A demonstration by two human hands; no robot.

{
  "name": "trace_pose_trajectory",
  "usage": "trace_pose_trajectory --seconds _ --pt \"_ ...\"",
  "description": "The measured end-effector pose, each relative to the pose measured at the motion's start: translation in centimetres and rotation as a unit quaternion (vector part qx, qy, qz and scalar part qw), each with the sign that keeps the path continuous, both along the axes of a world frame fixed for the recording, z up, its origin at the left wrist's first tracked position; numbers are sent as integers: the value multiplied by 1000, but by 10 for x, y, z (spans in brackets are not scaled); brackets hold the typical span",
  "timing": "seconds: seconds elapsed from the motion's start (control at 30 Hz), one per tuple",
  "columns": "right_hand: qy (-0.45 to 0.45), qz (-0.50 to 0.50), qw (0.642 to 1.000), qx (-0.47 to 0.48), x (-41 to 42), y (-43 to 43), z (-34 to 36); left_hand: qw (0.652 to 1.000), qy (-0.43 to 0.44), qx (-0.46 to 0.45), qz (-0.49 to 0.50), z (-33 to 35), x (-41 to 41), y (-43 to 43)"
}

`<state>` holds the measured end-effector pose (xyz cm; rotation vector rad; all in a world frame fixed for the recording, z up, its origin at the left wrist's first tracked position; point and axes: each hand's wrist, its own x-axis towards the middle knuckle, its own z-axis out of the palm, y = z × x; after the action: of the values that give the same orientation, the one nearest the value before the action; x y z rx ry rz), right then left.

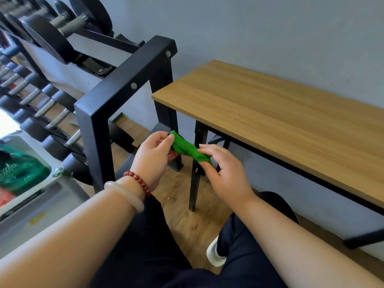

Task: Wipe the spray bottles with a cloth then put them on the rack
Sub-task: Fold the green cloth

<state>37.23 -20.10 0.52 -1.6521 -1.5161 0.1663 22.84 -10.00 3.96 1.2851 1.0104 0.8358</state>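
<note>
Both bare forearms reach forward over dark-trousered knees, and a white shoe (pixel 215 254) rests on the wood floor between them. The left wrist wears a pale bangle (pixel 124 194) and a red bead bracelet (pixel 138 182). The left hand (pixel 154 154) pinches one end of the green cloth (pixel 188 149) between thumb and fingers. The right hand (pixel 224 171) grips the other end, so the cloth is stretched in the air between them, below the wooden table's (pixel 270 113) near left corner. Just beyond the left hand stands the black rack (pixel 116 94), with dumbbells (pixel 52 38) on it further back.
</note>
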Motion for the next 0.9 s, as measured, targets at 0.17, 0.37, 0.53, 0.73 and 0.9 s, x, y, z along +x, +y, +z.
trace_pose_trajectory --seconds 0.17,0.37,0.53,0.73,0.9 --pt "27 -32 999 0 6 -5 -22 999 13 -27 17 -20 -3 -2" --pt "156 -50 985 -56 7 -12 -28 999 26 11 22 -29 2 -5" --pt "334 -39 937 -98 1 -9 -31 1000 7 23 -17 -24 13 -11" --pt "412 -80 904 -79 -5 -4 -36 997 39 61 -20 -23 18 -13" --pt "385 -142 910 -62 2 -14 -43 989 85 106 51 -30 12 -8"
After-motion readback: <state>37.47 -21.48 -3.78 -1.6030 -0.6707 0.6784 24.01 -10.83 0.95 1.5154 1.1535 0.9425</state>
